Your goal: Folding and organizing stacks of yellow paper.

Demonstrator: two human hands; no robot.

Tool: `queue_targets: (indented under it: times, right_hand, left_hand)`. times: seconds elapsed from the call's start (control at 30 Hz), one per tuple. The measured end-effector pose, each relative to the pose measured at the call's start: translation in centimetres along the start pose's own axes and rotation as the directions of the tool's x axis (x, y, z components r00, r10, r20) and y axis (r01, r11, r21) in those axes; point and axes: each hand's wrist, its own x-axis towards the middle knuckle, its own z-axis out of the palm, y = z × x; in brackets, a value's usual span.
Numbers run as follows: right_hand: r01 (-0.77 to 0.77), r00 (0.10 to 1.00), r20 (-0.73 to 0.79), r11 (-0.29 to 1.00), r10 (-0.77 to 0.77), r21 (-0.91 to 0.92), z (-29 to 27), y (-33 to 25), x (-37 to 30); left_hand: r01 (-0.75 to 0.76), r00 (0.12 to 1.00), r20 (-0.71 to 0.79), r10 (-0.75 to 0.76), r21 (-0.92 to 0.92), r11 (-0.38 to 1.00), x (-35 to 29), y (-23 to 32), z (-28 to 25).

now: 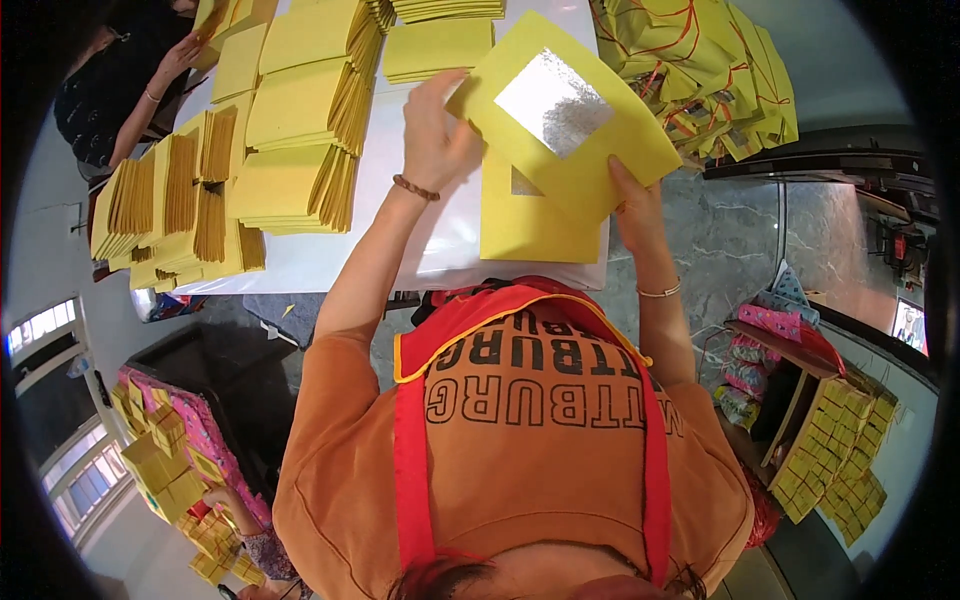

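Observation:
A yellow paper sheet with a silver foil rectangle is held tilted above the near right end of the white table. My right hand grips its lower right edge, thumb on top and fingers underneath. At the sheet's left edge, my left hand has the corner between thumb and fingers; the fingertips are partly hidden. Beneath lies another yellow sheet with a bit of silver showing, mostly covered by the held one. Just beyond my left hand is a small stack of yellow paper.
Folded yellow paper stacks fill the table's left side. Yellow bundles with red cords are piled at the far right. Another person's arm reaches in at far left; a second person's arm is lower left. Yellow packets stand at right.

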Motion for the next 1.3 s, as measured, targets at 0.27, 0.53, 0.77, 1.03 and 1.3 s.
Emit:
queue_targets:
  times: [0.27, 0.53, 0.77, 1.03, 1.3]
  right_hand:
    - [-0.155, 0.973, -0.112, 0.926, 0.204, 0.344, 1.7, 2.8, -2.2]
    - [-0.036, 0.965, 0.262, 0.985, -0.009, 0.166, -1.0, 0.6, -6.1]
    - [0.398, 0.914, 0.218, 0.643, -0.344, -0.655, -3.3, 2.1, -5.1]
    - [0.333, 0.936, 0.291, 0.771, -0.2, -0.543, -4.8, 2.2, -5.7]
    - [0.244, 0.967, 0.199, 0.798, -0.159, -0.552, -3.5, 2.7, -5.7]
  left_hand:
    - [-0.362, 0.923, 0.244, 0.298, 0.288, 0.887, -4.3, 4.8, 2.9]
    - [-0.283, 0.918, 0.275, 0.286, -0.05, 0.958, -4.5, 3.6, 2.2]
    - [-0.222, 0.845, 0.459, 0.276, -0.168, 0.96, -6.7, 3.7, 0.9]
    - [-0.157, 0.787, 0.588, 0.188, -0.104, 0.982, -8.1, 3.6, -0.4]
    - [0.399, 0.775, 0.603, -0.19, -0.233, 0.887, -9.2, 2.8, 0.2]
